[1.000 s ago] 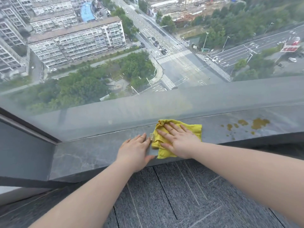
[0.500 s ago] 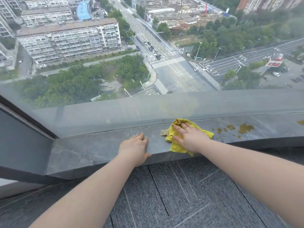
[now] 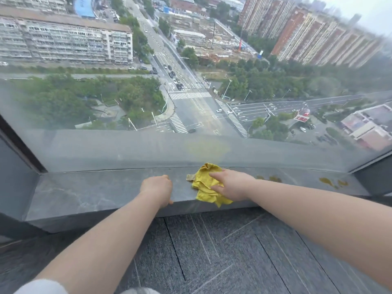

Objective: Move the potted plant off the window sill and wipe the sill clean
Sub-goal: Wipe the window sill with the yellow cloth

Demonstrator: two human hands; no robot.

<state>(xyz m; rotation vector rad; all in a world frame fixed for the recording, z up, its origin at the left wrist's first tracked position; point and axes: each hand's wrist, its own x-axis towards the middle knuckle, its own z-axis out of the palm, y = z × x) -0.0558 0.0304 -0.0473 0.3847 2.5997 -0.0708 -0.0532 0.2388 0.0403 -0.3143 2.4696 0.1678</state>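
While left hand (image 3: 157,188) rests beside, right hand (image 3: 230,184) presses cloth (image 3: 204,188).

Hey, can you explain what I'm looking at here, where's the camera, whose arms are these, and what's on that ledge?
There is no machine here: a person wears one wide-angle camera on the head, looking forward and down, so the two bare arms are their own. They stand at a high window above a city crossing. The grey ledge is the sill. The left hand rests on the sill and holds nothing. The right hand presses a yellow cloth flat on the sill with straight fingers; part of the cloth hangs over the front edge. Farther right on the sill lie yellowish-brown stains, which the cloth does not touch. No potted plant shows in the picture. Below is grey carpet.
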